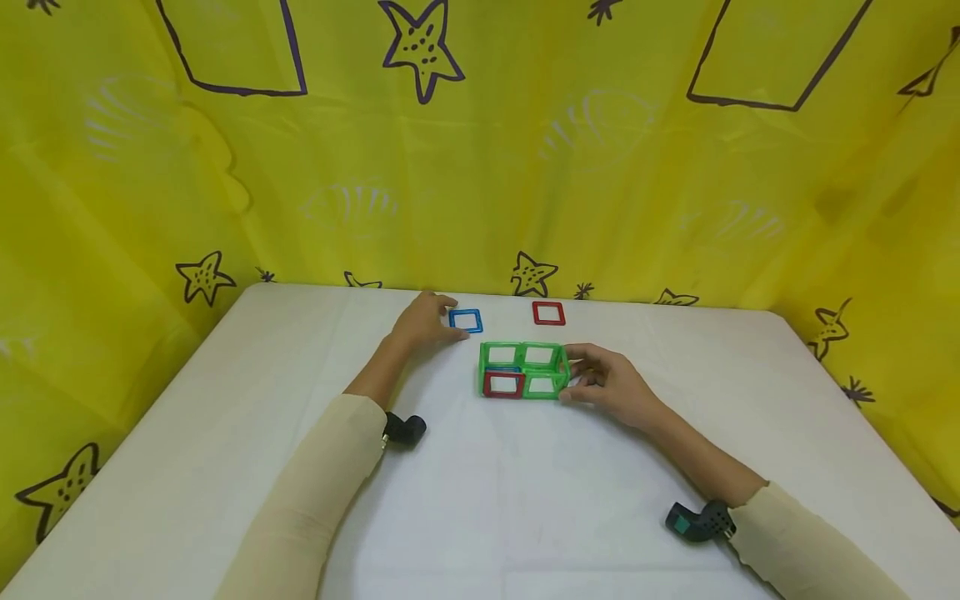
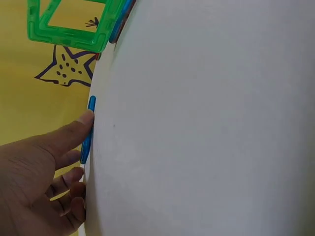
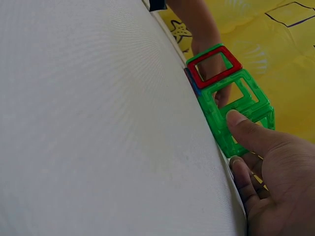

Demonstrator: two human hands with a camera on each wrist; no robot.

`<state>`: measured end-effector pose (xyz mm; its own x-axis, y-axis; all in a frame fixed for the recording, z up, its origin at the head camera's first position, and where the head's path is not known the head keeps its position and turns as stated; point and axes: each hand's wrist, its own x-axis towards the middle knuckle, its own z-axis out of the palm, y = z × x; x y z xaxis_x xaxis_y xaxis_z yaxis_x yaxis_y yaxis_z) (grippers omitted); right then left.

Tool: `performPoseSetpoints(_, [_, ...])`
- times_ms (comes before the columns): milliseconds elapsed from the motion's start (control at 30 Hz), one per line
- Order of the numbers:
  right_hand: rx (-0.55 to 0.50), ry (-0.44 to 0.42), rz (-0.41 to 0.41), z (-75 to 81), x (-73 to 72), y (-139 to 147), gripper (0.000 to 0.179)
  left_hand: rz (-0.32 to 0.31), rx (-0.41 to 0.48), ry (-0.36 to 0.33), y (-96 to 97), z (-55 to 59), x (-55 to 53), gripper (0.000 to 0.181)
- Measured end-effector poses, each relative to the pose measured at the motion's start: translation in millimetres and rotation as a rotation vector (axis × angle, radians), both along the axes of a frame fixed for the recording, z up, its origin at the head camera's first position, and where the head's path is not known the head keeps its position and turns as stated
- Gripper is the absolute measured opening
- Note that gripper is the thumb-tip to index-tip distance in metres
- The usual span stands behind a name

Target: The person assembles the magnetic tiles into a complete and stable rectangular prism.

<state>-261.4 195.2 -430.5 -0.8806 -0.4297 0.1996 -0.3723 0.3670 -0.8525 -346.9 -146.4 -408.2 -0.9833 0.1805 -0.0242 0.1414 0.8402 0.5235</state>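
Observation:
Toward the back of the table, my left hand [image 1: 426,323] grips a flat blue magnetic tile [image 1: 466,321], a square frame. The left wrist view shows the thumb on that blue tile [image 2: 88,130], with the fingers partly hidden behind. At table centre stands a box-like magnetic tile structure [image 1: 540,369], mostly green, with a red square [image 1: 504,384] at its front left and some blue low inside. My right hand [image 1: 611,385] holds its right end, the thumb on a green tile [image 3: 221,115] in the right wrist view. Another red tile [image 1: 548,313] lies flat behind the structure.
A white-covered table [image 1: 480,500] lies beneath everything. Yellow patterned cloth [image 1: 480,192] rises along its back and sides. Each wrist carries a small black camera, the left one [image 1: 406,430] and the right one [image 1: 701,522].

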Motion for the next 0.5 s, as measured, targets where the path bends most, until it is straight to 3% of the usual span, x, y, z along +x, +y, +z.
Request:
performPoseSetpoints(300, [0.008, -0.033, -0.008, 2.0, 1.0, -2.1, 0.063, 0.043, 0.016, 0.011, 4.3, 0.7, -0.8, 0.054])
performPoseSetpoints(500, [0.01, -0.029, -0.011, 2.0, 1.0, -0.6, 0.063, 0.018, 0.029, 0.049, 1.3, 2.9, 0.2, 0.053])
